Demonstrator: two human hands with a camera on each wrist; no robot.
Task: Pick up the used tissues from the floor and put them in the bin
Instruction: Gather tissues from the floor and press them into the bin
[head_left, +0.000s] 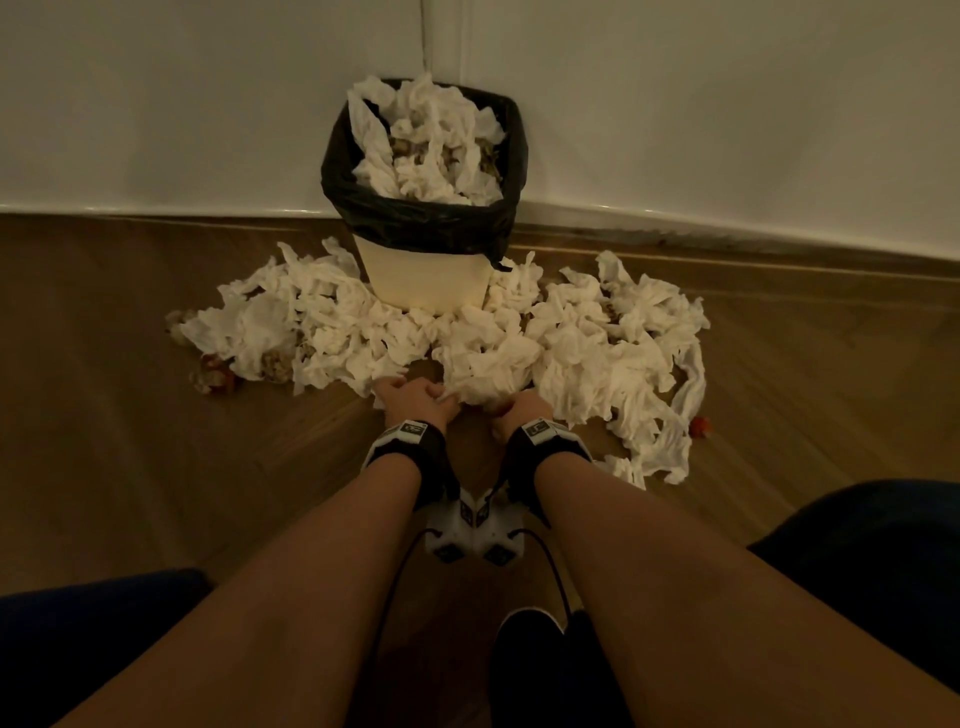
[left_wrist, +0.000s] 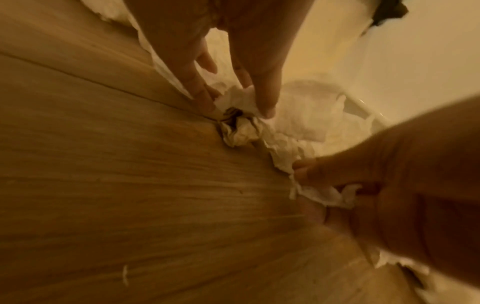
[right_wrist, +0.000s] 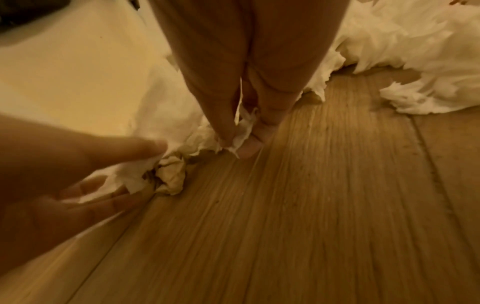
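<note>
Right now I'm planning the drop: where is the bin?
In the head view the bin stands center, against the white wall, straight beyond both hands, ringed by tissues on the floor.

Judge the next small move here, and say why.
Probably lift the middle clump of tissues toward the bin. The left hand and right hand each already pinch its near edge on the floor, and the bin stands right behind it, already heaped.
</note>
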